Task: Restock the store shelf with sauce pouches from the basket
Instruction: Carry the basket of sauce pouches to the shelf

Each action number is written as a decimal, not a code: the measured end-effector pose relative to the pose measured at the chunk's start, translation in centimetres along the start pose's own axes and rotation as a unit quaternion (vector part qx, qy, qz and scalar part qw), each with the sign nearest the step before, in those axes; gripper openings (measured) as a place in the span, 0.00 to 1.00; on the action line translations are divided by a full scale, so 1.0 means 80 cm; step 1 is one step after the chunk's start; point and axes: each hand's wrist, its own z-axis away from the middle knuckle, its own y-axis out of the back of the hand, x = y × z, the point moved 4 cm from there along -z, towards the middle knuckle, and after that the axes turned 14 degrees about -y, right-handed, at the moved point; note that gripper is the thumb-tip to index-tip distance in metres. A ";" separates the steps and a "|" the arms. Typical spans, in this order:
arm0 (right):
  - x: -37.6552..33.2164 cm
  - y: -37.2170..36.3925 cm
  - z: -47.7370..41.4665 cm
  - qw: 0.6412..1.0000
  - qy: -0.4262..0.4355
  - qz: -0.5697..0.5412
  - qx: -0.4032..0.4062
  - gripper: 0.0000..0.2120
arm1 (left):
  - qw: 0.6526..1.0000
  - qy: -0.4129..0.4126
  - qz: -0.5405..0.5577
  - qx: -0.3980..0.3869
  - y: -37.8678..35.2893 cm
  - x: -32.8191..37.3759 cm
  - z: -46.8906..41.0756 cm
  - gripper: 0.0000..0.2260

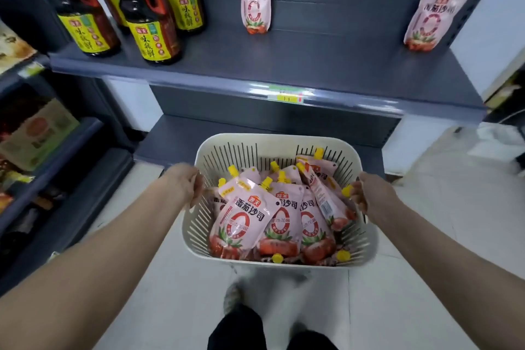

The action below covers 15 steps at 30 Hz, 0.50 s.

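left hand [187,185]: fingers curled over the left rim of the basket [279,139], gripping it.
right hand [369,193]: fingers curled over the opposite rim, gripping it, fingertips inside the wall.
basket: cream, slotted, held between the two hands.
sauce pouches [247,221]: pink with yellow caps, heaped overlapping in the basket, between the hands.
shelf [255,65]: grey, beyond and above both hands.
middle pouch [254,3]: upright on the shelf, ahead of the hands.
far pouch [436,14]: upright, leaning slightly, beyond the right hand.
bottles [147,17]: dark, yellow-labelled, beyond the left hand.
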 end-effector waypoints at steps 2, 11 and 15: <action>-0.006 -0.013 -0.009 0.999 -0.003 -0.025 0.020 0.14 | 0.999 -0.008 -0.031 -0.042 -0.016 0.018 -0.035 0.16; -0.019 -0.066 -0.039 0.993 -0.039 -0.081 0.081 0.16 | 0.985 -0.029 -0.126 -0.118 -0.071 0.081 -0.134 0.19; -0.022 -0.080 -0.054 0.987 -0.057 -0.120 0.092 0.15 | 0.980 -0.027 -0.147 -0.131 -0.090 0.088 -0.158 0.19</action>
